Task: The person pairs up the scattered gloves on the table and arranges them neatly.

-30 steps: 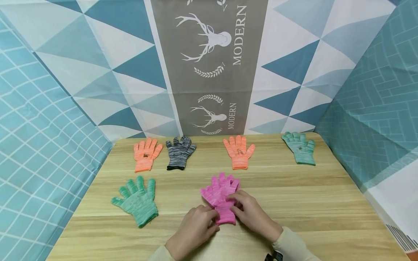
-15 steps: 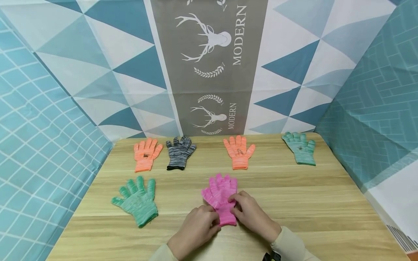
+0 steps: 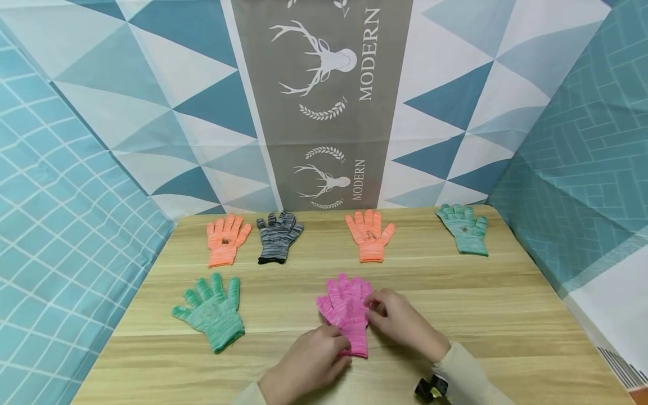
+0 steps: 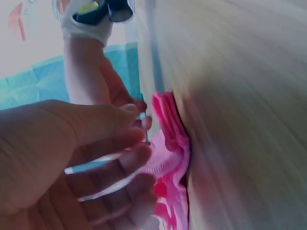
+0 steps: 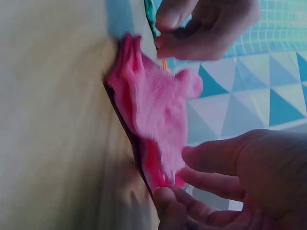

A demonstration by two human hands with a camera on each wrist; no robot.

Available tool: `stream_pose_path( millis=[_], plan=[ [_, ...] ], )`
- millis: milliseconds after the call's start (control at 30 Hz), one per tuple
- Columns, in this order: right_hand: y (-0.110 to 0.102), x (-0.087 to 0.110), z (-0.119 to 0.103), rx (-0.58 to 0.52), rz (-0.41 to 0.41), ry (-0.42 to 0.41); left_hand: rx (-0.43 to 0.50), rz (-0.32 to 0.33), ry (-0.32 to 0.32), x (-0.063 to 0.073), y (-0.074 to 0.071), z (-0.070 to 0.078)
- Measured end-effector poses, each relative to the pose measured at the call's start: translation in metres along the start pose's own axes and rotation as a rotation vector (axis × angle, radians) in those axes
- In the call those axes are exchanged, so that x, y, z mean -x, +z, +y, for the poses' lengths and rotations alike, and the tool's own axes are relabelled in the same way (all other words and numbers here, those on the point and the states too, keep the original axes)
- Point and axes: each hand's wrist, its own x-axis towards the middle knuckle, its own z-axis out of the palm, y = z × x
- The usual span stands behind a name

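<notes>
A pink knit glove point(image 3: 349, 310) lies on the wooden table in front of me, its fingers pointing away and its cuff towards me. Beside the cuff is my left hand point(image 3: 315, 354); the left wrist view shows its thumb and fingers point(image 4: 136, 155) apart and loosely bent, with no fabric plainly between them. My right hand point(image 3: 402, 319) is at the glove's right edge. In the right wrist view its fingertips point(image 5: 165, 195) touch or nearly touch the pink fabric point(image 5: 158, 103), thumb and fingers spread, without a clear pinch.
A green glove point(image 3: 212, 315) lies to the left. Along the back of the table are an orange glove point(image 3: 226, 241), a grey-black glove point(image 3: 277, 239), another orange glove point(image 3: 370, 237) and a darker green glove point(image 3: 464, 230). Patterned cloth walls point(image 3: 324, 112) enclose the table.
The pink glove has shifted slightly right and towards me, and it lies flatter with its fingers more spread. My right hand has drawn back to the glove's right edge.
</notes>
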Motion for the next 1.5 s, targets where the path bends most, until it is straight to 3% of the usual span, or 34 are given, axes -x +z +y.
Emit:
stream_pose_path(
  millis=[167, 267, 433, 667, 900, 1067, 1500],
  plan=[
    [0.000, -0.018, 0.010, -0.038, 0.098, 0.082, 0.035, -0.014, 0.118, -0.005, 0.004, 0.004],
    [0.003, -0.028, 0.015, -0.034, 0.145, 0.125, 0.025, -0.025, 0.150, -0.007, 0.009, 0.005],
    [0.006, -0.041, 0.019, -0.023, 0.183, 0.125, 0.024, -0.046, 0.132, -0.009, 0.011, 0.005],
    [0.005, -0.052, 0.027, 0.048, 0.132, 0.071, 0.008, -0.042, 0.157, -0.011, 0.012, 0.006],
    [-0.001, -0.054, 0.026, 0.016, 0.200, 0.158, 0.028, -0.049, 0.158, -0.011, 0.014, 0.005],
    [-0.003, -0.054, 0.025, 0.022, 0.187, 0.199, 0.016, -0.020, 0.165, -0.010, 0.014, 0.004],
    [-0.003, -0.057, 0.024, 0.058, 0.170, 0.182, 0.019, -0.020, 0.167, -0.008, 0.014, 0.003]
  ],
)
